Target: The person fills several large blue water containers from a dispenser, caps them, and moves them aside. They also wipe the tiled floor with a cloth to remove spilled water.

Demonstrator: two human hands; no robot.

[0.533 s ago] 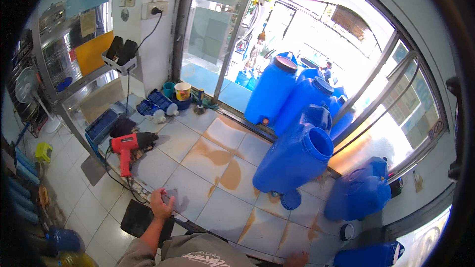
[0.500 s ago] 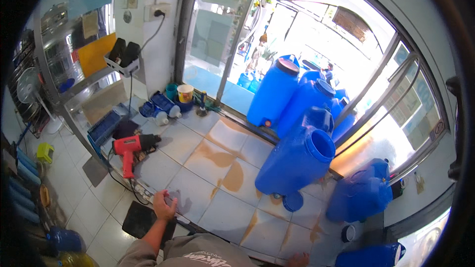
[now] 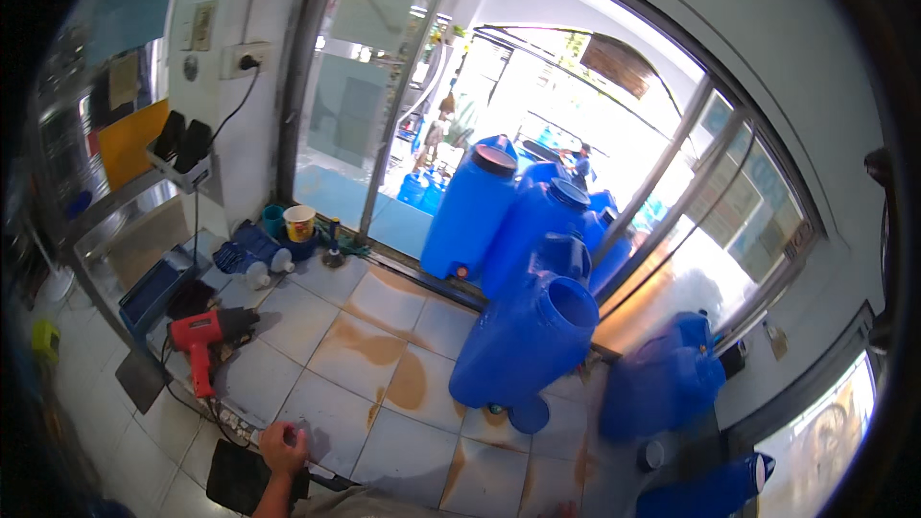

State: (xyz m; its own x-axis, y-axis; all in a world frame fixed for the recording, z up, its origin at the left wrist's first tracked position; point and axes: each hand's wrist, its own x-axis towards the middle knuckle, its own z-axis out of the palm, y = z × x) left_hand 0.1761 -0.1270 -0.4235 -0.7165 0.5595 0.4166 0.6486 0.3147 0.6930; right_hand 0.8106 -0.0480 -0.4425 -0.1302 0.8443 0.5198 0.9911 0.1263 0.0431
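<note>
My left hand (image 3: 282,449) hovers at the edge of the raised tiled floor, near the bottom of the view. Its fingers are loosely curved, the thumb stands apart, and nothing shows in it. Just beyond it, on the left, a red and black heat gun (image 3: 199,334) rests on the tiles with its cord trailing down. Only a sliver of my right hand (image 3: 567,508) shows at the lower edge, its fingers hidden. Farther off, a large blue plastic drum (image 3: 508,355) leans with its round mouth uncovered. A round blue lid (image 3: 529,413) lies at its base.
More blue drums (image 3: 470,206) stand at the sliding doorway, and a blue container (image 3: 662,379) sits at right. Brown wet patches (image 3: 403,379) stain the tiles. Blue water filter housings (image 3: 249,251) and a small bucket (image 3: 299,224) are by the wall. A person (image 3: 581,161) is outside.
My view has swung right, so the drums and heat gun appear farther left. My left hand looks more curled. My right hand has slipped almost out of view.
</note>
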